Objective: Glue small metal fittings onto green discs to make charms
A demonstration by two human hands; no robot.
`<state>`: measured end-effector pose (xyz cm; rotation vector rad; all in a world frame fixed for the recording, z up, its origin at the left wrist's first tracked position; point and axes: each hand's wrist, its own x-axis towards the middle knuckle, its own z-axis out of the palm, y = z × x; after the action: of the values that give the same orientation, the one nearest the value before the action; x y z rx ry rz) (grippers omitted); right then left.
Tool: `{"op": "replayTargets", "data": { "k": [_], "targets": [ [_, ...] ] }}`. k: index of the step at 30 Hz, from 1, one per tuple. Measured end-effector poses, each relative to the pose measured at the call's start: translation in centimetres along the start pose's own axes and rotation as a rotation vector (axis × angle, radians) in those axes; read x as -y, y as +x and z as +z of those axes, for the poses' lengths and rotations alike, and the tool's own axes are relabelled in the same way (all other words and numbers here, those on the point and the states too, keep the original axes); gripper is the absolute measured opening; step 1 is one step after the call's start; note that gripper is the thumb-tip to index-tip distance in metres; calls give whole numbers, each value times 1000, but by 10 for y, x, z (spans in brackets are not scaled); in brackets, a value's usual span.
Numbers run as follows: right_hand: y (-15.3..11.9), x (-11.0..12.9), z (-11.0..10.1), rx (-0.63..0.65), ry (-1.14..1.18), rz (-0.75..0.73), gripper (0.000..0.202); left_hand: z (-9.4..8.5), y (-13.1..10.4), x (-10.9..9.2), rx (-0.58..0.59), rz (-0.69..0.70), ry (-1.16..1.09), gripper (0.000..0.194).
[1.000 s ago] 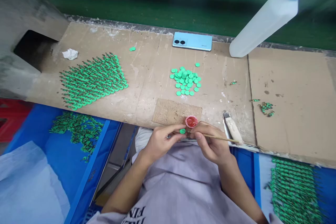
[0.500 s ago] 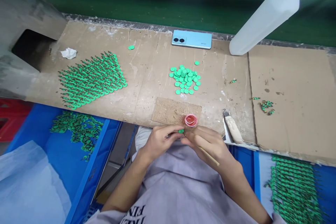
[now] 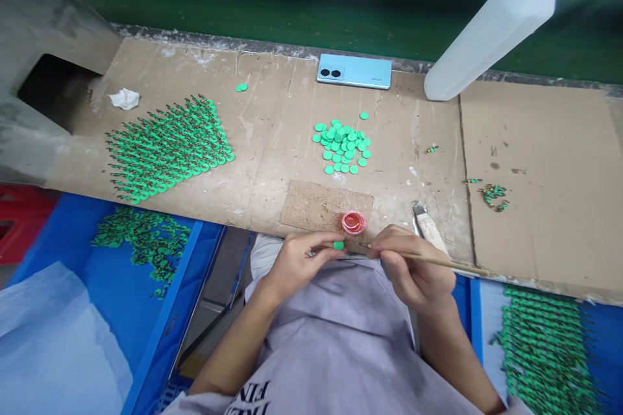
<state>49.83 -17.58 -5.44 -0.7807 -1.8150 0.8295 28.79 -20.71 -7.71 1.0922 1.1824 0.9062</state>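
My left hand (image 3: 296, 264) pinches a small round green disc (image 3: 338, 245) between thumb and fingertips at the table's front edge. In my right hand (image 3: 418, 269) is a thin wooden stick (image 3: 450, 264), held like a pen, its tip pointing left towards the disc but apart from it. What the tip is made of is too small to tell. Just beyond my hands a little pot of red liquid (image 3: 353, 222) stands on a small brown board (image 3: 311, 204). Farther back lies a loose heap of similar green discs (image 3: 343, 142).
Left on the cardboard-covered table are rows of green discs with dark parts (image 3: 170, 146) and a crumpled tissue (image 3: 125, 99). A phone (image 3: 354, 71), a white bottle (image 3: 487, 39), a cutter knife (image 3: 429, 230) and small green-gold pieces (image 3: 494, 193) are around. Blue trays (image 3: 160, 311) flank me.
My right hand has moved right, away from my left hand, and the stick has swung from slanting down to nearly level. The green disc in my left hand now shows more fully.
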Motion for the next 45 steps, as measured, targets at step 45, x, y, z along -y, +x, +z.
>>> {"op": "replayTargets", "data": {
  "k": [45],
  "targets": [
    [24, -17, 14, -4, -327, 83, 26, 1, 4, 0, -32, -85, -97, 23]
  ]
}}
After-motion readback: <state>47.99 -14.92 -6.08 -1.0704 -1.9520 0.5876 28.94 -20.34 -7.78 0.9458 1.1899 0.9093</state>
